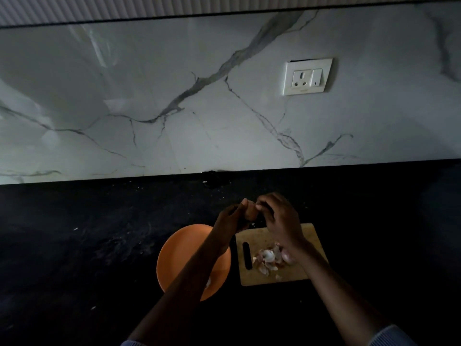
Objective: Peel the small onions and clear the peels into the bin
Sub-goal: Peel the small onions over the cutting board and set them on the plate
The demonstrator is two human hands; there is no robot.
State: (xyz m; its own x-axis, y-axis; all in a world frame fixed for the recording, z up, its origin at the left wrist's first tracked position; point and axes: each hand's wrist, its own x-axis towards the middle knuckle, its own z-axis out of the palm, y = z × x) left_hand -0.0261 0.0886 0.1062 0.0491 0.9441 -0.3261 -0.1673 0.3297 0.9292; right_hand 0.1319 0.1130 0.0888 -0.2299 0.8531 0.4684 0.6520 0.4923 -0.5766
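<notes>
Both hands raised together above a dark kitchen counter: left hand (230,217) with fingers curled round a small brown-skinned onion (250,213), right hand (279,218) arched over it, fingertips pinching at the onion's top. Onion held in the air between the two hands, just beyond the far edge of the board.

Behind the hands, filling the upper view: pale marble-patterned wall with dark grey veins (174,96). Beneath and around the hands: black speckled stone countertop (87,233).

Under the left forearm: round orange plastic plate (179,248), partly hidden by the arm. Under the right wrist: rectangular light wooden chopping board with a slot handle (252,275), just beside the plate.

High on the wall, up and to the right of the hands: white plastic socket with switch (308,76).

On the board, close below the right wrist: loose heap of pale pinkish onion peels (268,258).
</notes>
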